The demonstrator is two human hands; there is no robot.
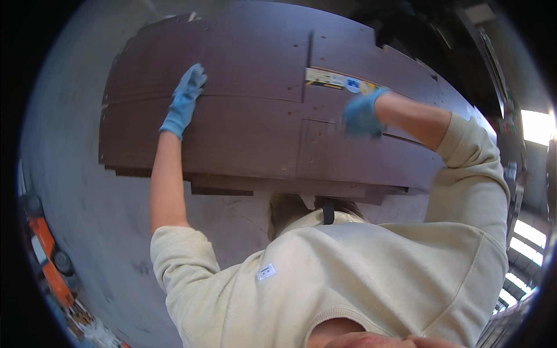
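My left hand [187,100], in a light blue glove, rests on a large dark brown panel [249,69] with its fingers stretched out. Similar brown panels lie side by side and on top of each other, with small holes along their edges. My right hand [364,113], gloved in the same blue, is smeared by motion above the panels at the right; its fingers cannot be made out. Just beyond it a narrow strip [325,78] with pale, blue and yellow patches shows between panel edges. Whether the right hand holds anything is hidden by the blur.
Grey floor [75,145] surrounds the panels. An orange wheeled vehicle or machine [53,261] stands at the far left. Dark equipment [429,29] is at the back right. The panels' near edge is uneven, with a lower piece [220,188] jutting out toward my legs.
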